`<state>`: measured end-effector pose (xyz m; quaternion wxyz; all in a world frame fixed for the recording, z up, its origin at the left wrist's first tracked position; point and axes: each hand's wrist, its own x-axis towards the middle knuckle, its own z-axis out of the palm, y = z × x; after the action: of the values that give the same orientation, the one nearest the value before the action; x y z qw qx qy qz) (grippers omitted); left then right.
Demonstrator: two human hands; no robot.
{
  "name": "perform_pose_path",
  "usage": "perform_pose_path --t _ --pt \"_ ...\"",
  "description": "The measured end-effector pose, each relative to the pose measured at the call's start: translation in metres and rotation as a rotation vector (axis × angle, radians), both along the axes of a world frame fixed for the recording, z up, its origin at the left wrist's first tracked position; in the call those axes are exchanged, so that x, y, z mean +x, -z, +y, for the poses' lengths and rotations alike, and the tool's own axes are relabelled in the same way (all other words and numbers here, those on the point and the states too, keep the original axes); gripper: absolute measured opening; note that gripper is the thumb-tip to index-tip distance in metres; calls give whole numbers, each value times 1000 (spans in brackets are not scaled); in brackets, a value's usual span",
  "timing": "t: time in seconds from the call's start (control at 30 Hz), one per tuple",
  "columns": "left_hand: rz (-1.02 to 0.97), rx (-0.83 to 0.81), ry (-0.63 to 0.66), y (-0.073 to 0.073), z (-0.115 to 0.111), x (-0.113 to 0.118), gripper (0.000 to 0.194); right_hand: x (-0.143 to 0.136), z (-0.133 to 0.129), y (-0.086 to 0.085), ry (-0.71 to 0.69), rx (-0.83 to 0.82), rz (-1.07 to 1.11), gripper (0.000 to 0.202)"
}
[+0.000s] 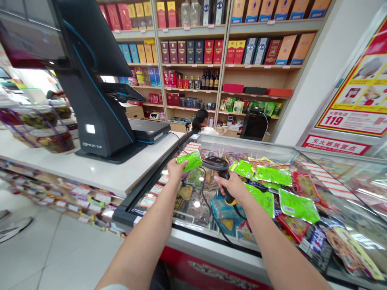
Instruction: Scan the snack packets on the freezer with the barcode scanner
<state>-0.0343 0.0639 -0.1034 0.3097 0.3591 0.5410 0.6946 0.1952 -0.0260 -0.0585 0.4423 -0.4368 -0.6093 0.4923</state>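
Observation:
My left hand (175, 170) grips a small green snack packet (191, 161) by its left end, held above the glass-topped case. My right hand (231, 186) is wrapped round the handle of a black barcode scanner (216, 162). The scanner's head points left, close to the packet but apart from it. From the scanner a black cable (208, 201) loops over the glass. Right of my right hand, several green packets (273, 175) lie on the glass among red snack packets (305, 186) and other bags.
On the left, a white counter (121, 177) bears a black checkout terminal (102, 117) and plastic tubs (54, 139). A person (202, 123) is beyond the glass case (181, 237). Shelves (193, 66) of boxes and bottles stand behind. A shoe (15, 229) shows at the lower left.

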Motion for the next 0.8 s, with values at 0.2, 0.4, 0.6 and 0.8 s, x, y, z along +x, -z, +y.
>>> perform_pose_path --t 0.2,0.4,0.6,0.8 --pt "-6 6 -21 -2 -4 4 33 -2 -2 -3 32 -20 50 28" --pt "-57 -2 97 -11 -1 36 34 16 -5 -21 111 -29 124 29" --pt "-96 12 324 -28 8 107 39 66 -12 -38 227 29 171 33" --pt "-12 36 483 -43 22 207 38 131 -27 -38 401 8 230 36"
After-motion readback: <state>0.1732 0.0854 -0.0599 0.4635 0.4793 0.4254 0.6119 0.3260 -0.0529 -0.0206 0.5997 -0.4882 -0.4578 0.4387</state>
